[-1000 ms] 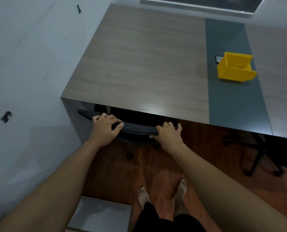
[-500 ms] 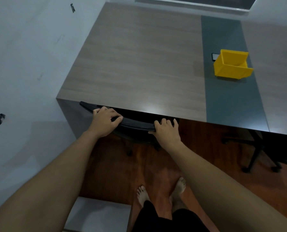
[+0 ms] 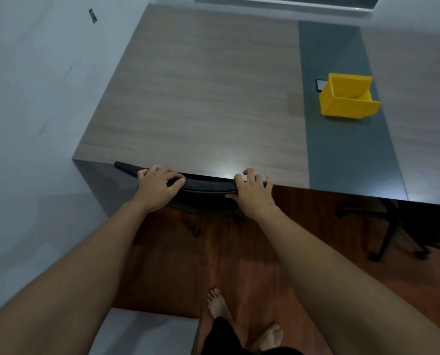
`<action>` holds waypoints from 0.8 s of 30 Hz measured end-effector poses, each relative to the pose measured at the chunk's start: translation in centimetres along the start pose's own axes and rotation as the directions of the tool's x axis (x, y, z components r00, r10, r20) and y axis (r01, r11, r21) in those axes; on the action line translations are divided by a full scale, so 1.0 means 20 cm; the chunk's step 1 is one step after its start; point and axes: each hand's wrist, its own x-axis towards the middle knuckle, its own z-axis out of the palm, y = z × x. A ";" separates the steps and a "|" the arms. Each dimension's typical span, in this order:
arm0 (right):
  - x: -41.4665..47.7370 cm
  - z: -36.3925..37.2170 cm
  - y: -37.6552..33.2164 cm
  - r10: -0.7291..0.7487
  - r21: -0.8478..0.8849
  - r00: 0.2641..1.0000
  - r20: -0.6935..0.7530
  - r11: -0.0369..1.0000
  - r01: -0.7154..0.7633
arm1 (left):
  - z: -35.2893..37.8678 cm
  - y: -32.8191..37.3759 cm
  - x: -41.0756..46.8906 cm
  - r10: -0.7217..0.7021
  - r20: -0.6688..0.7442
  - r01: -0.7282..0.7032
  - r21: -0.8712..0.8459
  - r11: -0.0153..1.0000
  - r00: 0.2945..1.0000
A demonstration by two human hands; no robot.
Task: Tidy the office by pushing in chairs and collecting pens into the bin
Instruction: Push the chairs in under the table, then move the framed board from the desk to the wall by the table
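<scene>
A black office chair (image 3: 206,187) stands under the front edge of the wooden desk (image 3: 201,98); only the curved top of its backrest shows. My left hand (image 3: 157,188) grips the left part of the backrest top. My right hand (image 3: 253,193) holds its right part, fingers curled over the edge against the desk front. A yellow bin (image 3: 347,99) sits open on the desk's grey strip at the far right. No pens are visible.
A small dark phone-like object (image 3: 321,84) lies just left of the bin. A second black chair's legs (image 3: 393,237) show under the desk at right. A white wall runs along the left. My bare feet (image 3: 218,307) stand on the red-brown floor.
Both hands have moved forward with the chair's backrest, which now reaches the desk's front edge; more of the chair is hidden under the desk. I have stepped closer.
</scene>
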 end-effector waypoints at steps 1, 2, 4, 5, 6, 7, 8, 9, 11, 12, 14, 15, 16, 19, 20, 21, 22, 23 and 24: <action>0.00 -0.02 0.01 -0.007 0.016 1.000 0.022 1.000 0.006 | -0.02 0.02 0.01 -0.010 0.046 0.009 0.014 1.000 0.999; 0.00 -0.03 0.03 -0.014 0.030 0.999 0.042 0.999 0.013 | -0.04 0.04 0.01 -0.019 0.090 0.017 0.028 0.999 0.996; -0.02 -0.05 0.08 -0.030 0.057 0.998 0.050 0.998 0.027 | -0.07 0.10 0.02 -0.030 0.114 0.027 0.033 0.999 0.993; -0.04 -0.07 0.12 -0.034 0.067 0.998 0.045 0.997 0.031 | -0.07 0.14 0.01 -0.027 0.094 0.025 0.022 0.999 0.995; -0.06 -0.08 0.16 -0.030 0.075 0.999 0.040 0.997 0.027 | -0.08 0.17 0.00 -0.020 0.069 0.020 0.002 1.000 0.997; -0.09 -0.09 0.21 -0.021 0.079 0.999 0.034 0.997 0.019 | -0.08 0.22 -0.01 -0.008 0.052 0.009 -0.025 1.000 0.999; -0.12 -0.10 0.26 -0.010 0.082 0.999 0.031 0.997 0.007 | -0.07 0.26 -0.03 0.009 0.047 -0.007 -0.051 0.999 0.999; -0.15 -0.12 0.32 0.002 0.084 1.000 0.028 0.996 -0.005 | -0.06 0.31 -0.04 0.029 0.051 -0.025 -0.074 0.997 0.998; -0.21 -0.15 0.44 0.029 0.094 0.999 0.022 0.995 -0.031 | -0.04 0.42 -0.05 0.067 0.056 -0.060 -0.108 0.992 0.996; -0.25 -0.16 0.51 0.043 0.101 0.999 0.017 0.994 -0.044 | -0.03 0.48 -0.06 0.084 0.057 -0.077 -0.121 0.990 0.995; -0.32 -0.20 0.65 0.068 0.107 0.998 -0.001 0.992 -0.067 | -0.01 0.61 -0.07 0.115 0.060 -0.105 -0.139 0.985 0.992; -0.36 -0.21 0.72 0.082 0.108 0.997 -0.014 0.991 -0.080 | 0.00 0.68 -0.08 0.131 0.060 -0.122 -0.141 0.983 0.990; -0.39 -0.23 0.79 0.096 0.112 0.995 -0.027 0.989 -0.092 | 0.01 0.75 -0.08 0.144 0.057 -0.135 -0.139 0.981 0.988; -0.51 -0.27 1.01 0.126 0.142 0.991 -0.053 0.983 -0.117 | 0.06 0.99 -0.11 0.166 0.040 -0.159 -0.135 0.978 0.985; -0.54 -0.29 1.09 0.134 0.152 0.989 -0.055 0.981 -0.124 | 0.08 1.07 -0.12 0.172 0.028 -0.166 -0.135 0.977 0.985; -0.58 -0.30 1.17 0.139 0.162 0.989 -0.056 0.978 -0.128 | 0.10 1.15 -0.13 0.180 0.015 -0.176 -0.134 0.975 0.984; -0.62 -0.32 1.25 0.144 0.173 0.988 -0.059 0.976 -0.132 | 0.12 1.23 -0.15 0.185 0.004 -0.183 -0.137 0.974 0.983; -0.66 -0.33 1.33 0.146 0.182 0.987 -0.064 0.974 -0.133 | 0.14 1.31 -0.16 0.189 -0.003 -0.188 -0.140 0.972 0.982; -0.69 -0.34 1.41 0.151 0.193 0.986 -0.068 0.972 -0.135 | 0.16 1.39 -0.17 0.190 -0.008 -0.189 -0.143 0.972 0.982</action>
